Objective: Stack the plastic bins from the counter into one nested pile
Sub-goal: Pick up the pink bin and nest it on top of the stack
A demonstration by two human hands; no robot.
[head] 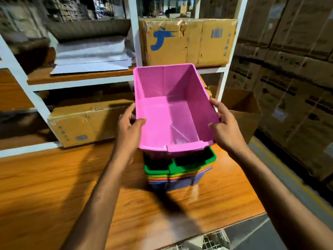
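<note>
Gripping its long rims, the left hand (128,123) and right hand (223,124) are clamped on the left and right sides of a pink bin (171,112), thumbs hooked inside. It is held tilted above a nested pile of bins (177,170), topped by green, standing on the wooden surface (54,186).

My pink bin (173,112) and the nested pile (178,168) under it fill the counter's (54,186) right middle, a cardboard box (86,121) blocks the back edge to their left, and the wood toward the left and front edges lies open.
</note>
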